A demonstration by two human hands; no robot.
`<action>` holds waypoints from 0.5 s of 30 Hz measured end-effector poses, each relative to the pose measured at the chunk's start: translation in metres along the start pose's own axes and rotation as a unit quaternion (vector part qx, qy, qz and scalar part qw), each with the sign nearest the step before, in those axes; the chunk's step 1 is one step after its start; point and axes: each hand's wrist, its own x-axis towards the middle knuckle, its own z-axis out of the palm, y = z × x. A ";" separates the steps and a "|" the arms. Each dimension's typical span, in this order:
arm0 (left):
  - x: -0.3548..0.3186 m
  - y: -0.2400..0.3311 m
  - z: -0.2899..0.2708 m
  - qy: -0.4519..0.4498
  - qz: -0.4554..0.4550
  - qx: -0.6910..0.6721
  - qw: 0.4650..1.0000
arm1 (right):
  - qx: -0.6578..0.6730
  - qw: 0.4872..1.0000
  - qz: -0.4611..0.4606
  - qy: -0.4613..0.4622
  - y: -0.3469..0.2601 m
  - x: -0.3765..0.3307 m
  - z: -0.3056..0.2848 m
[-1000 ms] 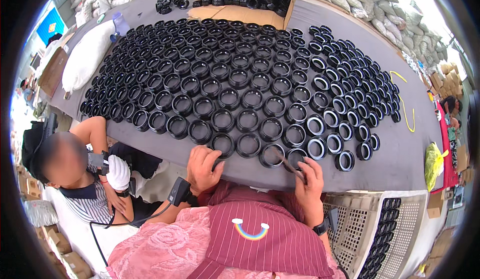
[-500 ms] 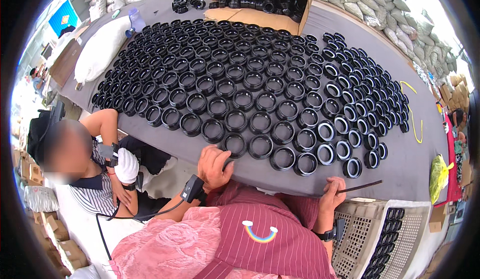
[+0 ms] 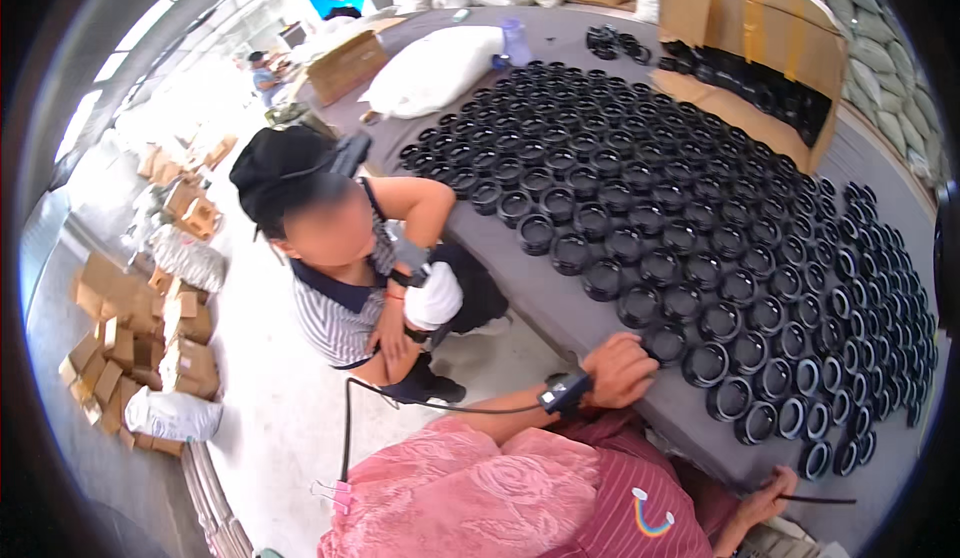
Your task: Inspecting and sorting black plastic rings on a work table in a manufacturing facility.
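Row upon row of black rings cover the grey cloth-covered table. Those toward the right show pale inner edges. At the table's near edge is my left hand, its fingers curled close beside the nearest black ring. What those fingers hold, if anything, is hidden. Farther right along the same edge, my right hand is closed around one end of a thin dark stick. The stick points to the right, below the rings.
Left of me, a person in a dark cap sits by the table with arms crossed and a white glove on. An open cardboard box of black parts stands at the back, near a white sack. Cartons pile up on the left floor.
My view has swung left, so the table and both hands appear farther right. The stick stays in my right hand, and my left hand remains by the near edge.
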 end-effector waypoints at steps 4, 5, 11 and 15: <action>0.005 0.005 -0.015 0.024 0.017 -0.020 0.999 | -0.014 1.000 -0.009 -0.012 0.013 0.005 0.006; -0.003 0.008 -0.021 0.023 0.014 -0.012 1.000 | -0.020 1.000 -0.005 -0.007 0.014 0.006 0.006; -0.136 0.016 -0.059 -0.141 -0.213 -0.082 0.963 | -0.014 0.999 0.039 0.009 -0.050 -0.001 0.012; -0.273 0.013 -0.081 -0.221 -0.639 -0.073 0.734 | -0.040 0.998 0.023 -0.049 -0.043 0.006 0.007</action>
